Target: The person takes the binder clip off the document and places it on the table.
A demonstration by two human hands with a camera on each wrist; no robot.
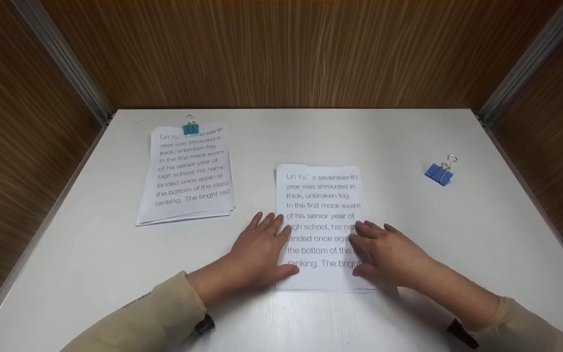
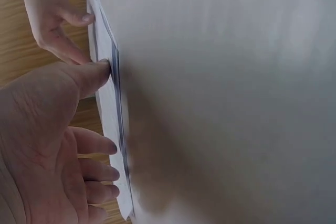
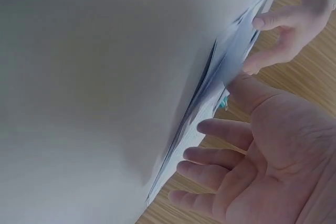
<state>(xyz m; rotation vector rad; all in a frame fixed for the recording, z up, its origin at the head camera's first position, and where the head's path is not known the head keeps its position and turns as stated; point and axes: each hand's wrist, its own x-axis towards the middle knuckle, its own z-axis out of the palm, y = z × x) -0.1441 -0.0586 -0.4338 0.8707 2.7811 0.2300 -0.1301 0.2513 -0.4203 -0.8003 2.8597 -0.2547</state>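
Observation:
A stack of printed paper sheets [image 1: 321, 215] lies flat at the middle of the table. Along its left edge rests my left hand [image 1: 259, 252], fingers extended, thumb on the lower left part of the top sheet. My right hand [image 1: 391, 254] lies over the right edge, with fingertips and thumb on the printed text. In the left wrist view, the left thumb [image 2: 94, 76] touches the edge of the stack [image 2: 111, 103]. The right wrist view has the right fingers [image 3: 210, 156] straight beside the slightly spread sheet edges [image 3: 181, 145]. Neither hand is curled round anything.
To the left lies another stack of printed sheets [image 1: 191, 171], a teal binder clip [image 1: 191, 128] on its top edge. A blue binder clip [image 1: 439, 173] sits on the right side of the white table [image 1: 311, 139]. Wood-grain panels [image 1: 281, 54] border the table at the back and sides.

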